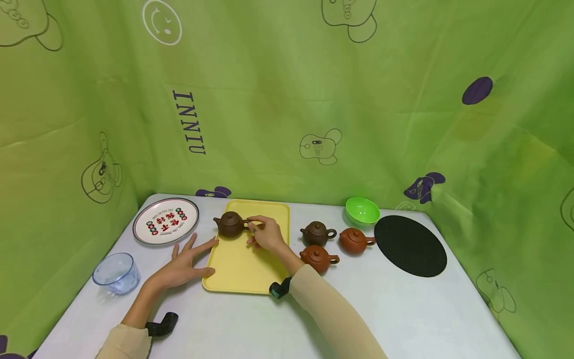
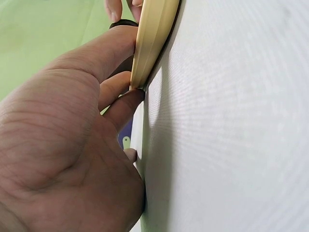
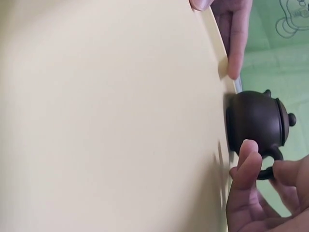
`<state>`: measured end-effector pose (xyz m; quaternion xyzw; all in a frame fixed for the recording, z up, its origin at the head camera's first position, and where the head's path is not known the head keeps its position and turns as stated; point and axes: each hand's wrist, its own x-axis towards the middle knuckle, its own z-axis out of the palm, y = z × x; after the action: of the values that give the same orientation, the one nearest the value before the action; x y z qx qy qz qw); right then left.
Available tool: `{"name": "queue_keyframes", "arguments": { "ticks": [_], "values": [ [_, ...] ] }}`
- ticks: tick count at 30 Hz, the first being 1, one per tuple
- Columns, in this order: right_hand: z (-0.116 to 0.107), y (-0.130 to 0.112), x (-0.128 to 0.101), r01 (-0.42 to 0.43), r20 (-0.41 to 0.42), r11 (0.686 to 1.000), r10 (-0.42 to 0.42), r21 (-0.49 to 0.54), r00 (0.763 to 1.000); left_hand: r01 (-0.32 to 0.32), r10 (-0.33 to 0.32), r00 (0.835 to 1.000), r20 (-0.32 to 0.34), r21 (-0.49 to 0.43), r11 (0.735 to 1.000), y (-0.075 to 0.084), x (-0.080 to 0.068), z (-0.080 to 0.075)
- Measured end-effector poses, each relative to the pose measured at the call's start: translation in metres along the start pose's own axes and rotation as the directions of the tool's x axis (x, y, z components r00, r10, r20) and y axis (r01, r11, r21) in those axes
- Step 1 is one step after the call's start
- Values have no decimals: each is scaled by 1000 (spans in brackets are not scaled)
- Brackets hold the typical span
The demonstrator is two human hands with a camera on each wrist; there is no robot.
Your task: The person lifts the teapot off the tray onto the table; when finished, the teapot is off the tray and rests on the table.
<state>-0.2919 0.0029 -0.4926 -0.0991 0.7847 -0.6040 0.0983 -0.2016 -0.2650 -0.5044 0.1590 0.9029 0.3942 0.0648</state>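
A dark brown teapot (image 1: 230, 225) sits at the left side of the yellow tray (image 1: 242, 276), its spout pointing left past the rim. My right hand (image 1: 267, 235) pinches the teapot's handle between thumb and fingers, as the right wrist view shows at the handle (image 3: 266, 173). With fingers spread and fairly straight, my left hand (image 1: 181, 267) rests at the tray's left edge. In the left wrist view the thumb (image 2: 104, 50) and fingertips meet the tray's outer side.
Right of the tray stand another dark brown teapot (image 1: 316, 233) and two reddish-brown teapots (image 1: 354, 241) (image 1: 316, 260). Beyond them are a green bowl (image 1: 362, 211) and a black oval mat (image 1: 410, 246). A patterned plate (image 1: 152, 230) and a clear bluish bowl (image 1: 118, 274) lie at the left.
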Motion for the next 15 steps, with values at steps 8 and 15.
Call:
{"name": "queue_keyframes", "arguments": {
  "ticks": [8, 15],
  "values": [
    [3, 0, 3, -24, -30, 1000, 25, 19, 999, 1, -1, 1000, -1, -1, 1000, 0, 1, 0],
    [6, -3, 1, -52, -60, 998, 53, 28, 997, -5, 5, 1000, -3, 7, 1000, -1, 0, 1]
  ]
}}
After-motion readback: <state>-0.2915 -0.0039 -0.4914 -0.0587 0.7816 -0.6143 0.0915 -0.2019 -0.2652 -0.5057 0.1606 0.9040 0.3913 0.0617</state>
